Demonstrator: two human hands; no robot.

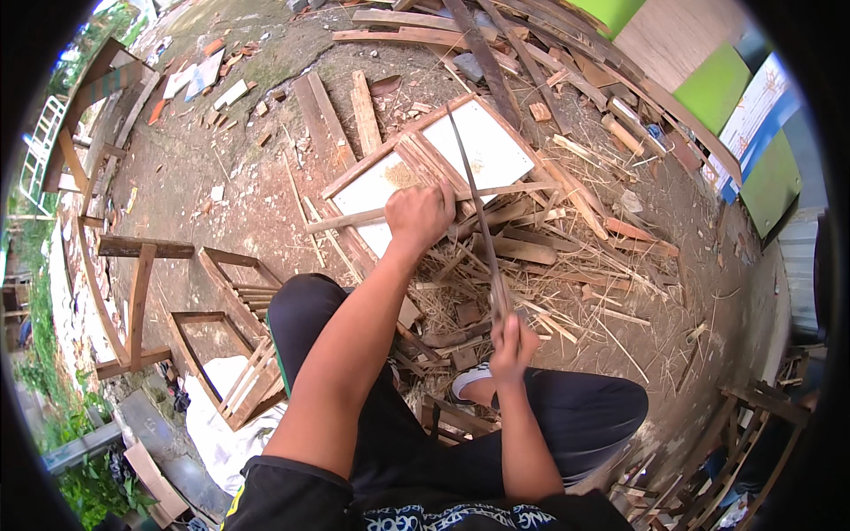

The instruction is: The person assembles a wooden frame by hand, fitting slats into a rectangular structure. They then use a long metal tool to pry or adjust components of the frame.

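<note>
Head view, looking down past my knees in dark trousers. I am sitting outdoors on bare brown dirt ground [204, 177] strewn with wood scraps, splinters and straw-like shavings. Beyond my fingers lies a heap of long weathered planks [496, 35]; past it, to the right, stand green and blue panels [717, 84].

My left hand [418, 215] is a closed fist, knuckles up, fingers curled tight around something I cannot make out from here. Just right of those fingers runs a long, thin, dark strip of wood or bamboo [474, 199]. Its long axis runs nearly straight away from me, the far tip pointing up and slightly left, over the frame ahead; the near end comes down into my right hand [513, 347]. That hand is closed around the strip's lower end, fingers wrapped, thumb side up.

Under and beyond my left fingers lies a flat rectangular wooden frame with two pale white panels [482, 146], resting on the dirt at an angle; a little sawdust lies on the panels. To the left of my left arm lie two open slatted wooden frames [232, 288], like crate sides, holding nothing but their own slats.
</note>
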